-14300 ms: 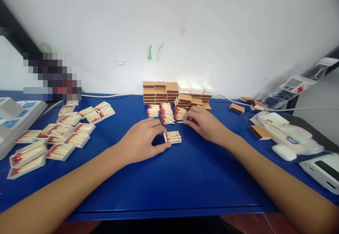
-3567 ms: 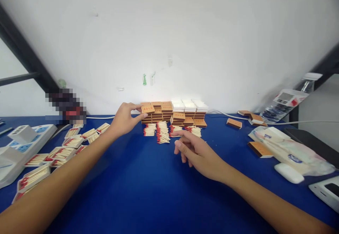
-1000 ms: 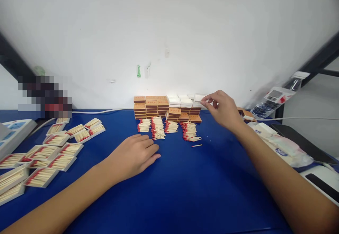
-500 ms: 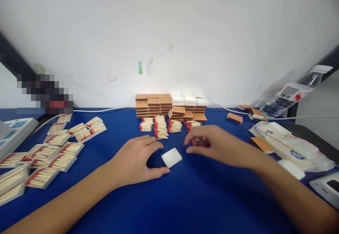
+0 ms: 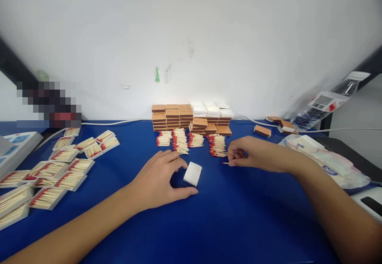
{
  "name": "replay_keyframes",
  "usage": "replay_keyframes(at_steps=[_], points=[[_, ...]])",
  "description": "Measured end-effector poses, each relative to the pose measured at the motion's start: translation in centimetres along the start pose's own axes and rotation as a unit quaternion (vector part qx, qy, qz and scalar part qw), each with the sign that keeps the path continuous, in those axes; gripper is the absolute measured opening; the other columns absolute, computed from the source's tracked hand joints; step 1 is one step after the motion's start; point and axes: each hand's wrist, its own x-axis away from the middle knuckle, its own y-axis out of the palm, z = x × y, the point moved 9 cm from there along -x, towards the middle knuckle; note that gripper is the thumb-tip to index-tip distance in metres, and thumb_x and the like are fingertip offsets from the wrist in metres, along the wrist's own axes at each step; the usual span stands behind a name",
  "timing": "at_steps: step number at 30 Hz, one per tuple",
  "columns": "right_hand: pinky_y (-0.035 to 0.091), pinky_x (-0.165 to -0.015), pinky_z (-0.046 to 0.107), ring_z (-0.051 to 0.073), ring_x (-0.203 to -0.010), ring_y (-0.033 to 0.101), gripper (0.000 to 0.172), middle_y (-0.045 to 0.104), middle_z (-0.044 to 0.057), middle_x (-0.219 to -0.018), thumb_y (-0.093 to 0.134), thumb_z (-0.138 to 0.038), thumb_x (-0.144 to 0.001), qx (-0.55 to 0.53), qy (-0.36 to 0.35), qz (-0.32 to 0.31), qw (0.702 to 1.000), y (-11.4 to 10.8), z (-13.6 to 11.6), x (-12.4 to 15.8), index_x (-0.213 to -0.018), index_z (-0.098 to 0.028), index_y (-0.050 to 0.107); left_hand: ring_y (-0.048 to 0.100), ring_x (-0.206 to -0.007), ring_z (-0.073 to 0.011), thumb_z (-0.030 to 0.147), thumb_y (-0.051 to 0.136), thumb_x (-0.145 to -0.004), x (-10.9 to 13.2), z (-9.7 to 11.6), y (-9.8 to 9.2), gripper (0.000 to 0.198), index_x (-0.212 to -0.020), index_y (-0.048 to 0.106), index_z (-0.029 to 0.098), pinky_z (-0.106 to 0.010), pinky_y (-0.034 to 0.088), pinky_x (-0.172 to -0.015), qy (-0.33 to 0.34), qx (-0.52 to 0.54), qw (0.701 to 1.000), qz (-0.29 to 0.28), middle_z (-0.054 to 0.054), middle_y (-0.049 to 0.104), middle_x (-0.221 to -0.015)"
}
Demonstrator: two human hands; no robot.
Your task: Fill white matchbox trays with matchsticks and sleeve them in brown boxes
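Note:
A small white matchbox tray (image 5: pixel 193 173) lies on the blue tabletop, its smooth face upward. Around its left side curves my left hand (image 5: pixel 162 179), thumb and fingers apart, with the fingertips close to the tray; whether they touch it I cannot tell. My right hand (image 5: pixel 246 152) is low over the table at the right, finger and thumb closed on a match (image 5: pixel 225 163) whose red head sticks out to the left. Just beyond it is a heap of loose matches (image 5: pixel 217 145). More piles of matches (image 5: pixel 180 141) lie side by side to its left.
Stacked brown matchboxes (image 5: pixel 173 116) stand against the wall, with white trays (image 5: pixel 212 110) on top at right. Filled match trays (image 5: pixel 49 198) spread over the left side beside a power strip (image 5: pixel 22 140). At right are loose boxes (image 5: pixel 262 131), a plastic bottle (image 5: pixel 325 102) and a tissue pack (image 5: pixel 325 164).
My right hand has shifted right and its fingers have closed on a match. The white tray has turned a little, and my left hand has edged right.

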Motion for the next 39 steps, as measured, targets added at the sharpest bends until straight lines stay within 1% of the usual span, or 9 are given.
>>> replay_keyframes(at_steps=[6,10,15,18,22,25,28,34,39], points=[[0.039,-0.055,0.029,0.018,-0.063,0.056,0.025,0.064,0.000,-0.072,0.080,-0.049,-0.082,-0.005,-0.005,0.054,0.999,-1.1,1.1,-0.7,-0.087,-0.025,0.075,0.065,-0.096,-0.0259,0.058,0.083,-0.081,-0.2,0.8,0.5,0.046,-0.106,0.070,0.021,-0.044,0.047,-0.086,0.008,-0.011,1.000,0.012,-0.005,0.070,-0.104],[0.038,-0.056,0.029,0.017,-0.063,0.055,0.026,0.063,0.000,-0.070,0.073,-0.051,-0.088,0.007,-0.002,0.024,1.000,-0.5,1.0,-0.9,-0.081,-0.026,0.075,0.065,-0.097,-0.0259,0.058,0.080,-0.085,-0.3,1.1,0.9,0.045,-0.108,0.071,0.021,-0.044,0.047,-0.086,0.015,-0.017,1.000,0.004,-0.005,0.070,-0.107],[0.039,-0.056,0.030,0.019,-0.064,0.057,0.023,0.067,0.002,-0.073,0.071,-0.046,-0.090,0.005,0.014,0.014,1.000,-0.4,0.6,-0.4,-0.082,-0.025,0.076,0.065,-0.098,-0.0251,0.047,0.077,-0.091,-0.1,0.9,0.6,0.031,-0.107,0.071,0.022,-0.043,0.047,-0.087,0.022,-0.009,1.000,0.004,-0.004,0.070,-0.106],[0.038,-0.056,0.030,0.018,-0.064,0.056,0.026,0.067,0.002,-0.075,0.070,-0.049,-0.092,-0.016,-0.008,0.023,1.000,-0.6,-0.7,-0.1,-0.084,-0.024,0.075,0.065,-0.098,-0.0239,0.044,0.077,-0.092,0.0,0.7,0.3,0.028,-0.107,0.071,0.022,-0.042,0.047,-0.090,0.025,0.000,1.000,0.005,-0.004,0.070,-0.106],[0.039,-0.059,0.030,0.017,-0.068,0.054,0.029,0.066,0.001,-0.076,0.068,-0.051,-0.095,-0.070,-0.067,0.056,0.994,-0.1,-4.2,-0.2,-0.086,-0.024,0.073,0.065,-0.094,-0.0230,0.044,0.079,-0.089,0.0,0.5,0.2,0.028,-0.105,0.071,0.022,-0.041,0.048,-0.087,0.022,0.004,1.000,0.009,-0.003,0.070,-0.100],[0.042,-0.062,0.030,0.017,-0.070,0.056,0.025,0.067,0.001,-0.079,0.070,-0.047,-0.095,-0.116,-0.100,0.084,0.985,1.0,-7.0,-0.4,-0.088,-0.023,0.074,0.063,-0.088,-0.0217,0.043,0.082,-0.086,-0.1,0.4,0.2,0.028,-0.100,0.071,0.021,-0.041,0.048,-0.085,0.017,0.015,1.000,0.016,-0.001,0.068,-0.091],[0.041,-0.061,0.029,0.016,-0.067,0.055,0.017,0.065,0.000,-0.076,0.070,-0.038,-0.096,-0.131,-0.117,0.086,0.981,2.7,-8.8,-0.6,-0.088,-0.023,0.073,0.062,-0.086,-0.0216,0.042,0.084,-0.084,-0.2,0.4,0.1,0.029,-0.098,0.071,0.021,-0.041,0.048,-0.084,0.014,0.021,0.999,0.023,0.000,0.067,-0.087],[0.038,-0.061,0.028,0.014,-0.068,0.055,0.011,0.064,-0.001,-0.075,0.070,-0.026,-0.095,-0.072,-0.120,0.080,0.987,4.2,-9.4,-0.9,-0.086,-0.021,0.072,0.063,-0.085,-0.0214,0.041,0.084,-0.087,-0.2,0.7,0.0,0.026,-0.098,0.073,0.021,-0.039,0.049,-0.083,0.032,0.016,0.999,0.020,-0.001,0.069,-0.088],[0.039,-0.061,0.028,0.015,-0.068,0.056,0.013,0.064,-0.001,-0.074,0.069,-0.029,-0.097,-0.089,-0.120,0.081,0.985,3.5,-9.3,-0.7,-0.086,-0.022,0.072,0.064,-0.088,-0.0218,0.040,0.082,-0.089,-0.2,1.2,-0.1,0.026,-0.103,0.073,0.020,-0.039,0.051,-0.084,0.058,-0.001,0.998,0.031,-0.003,0.072,-0.093]])
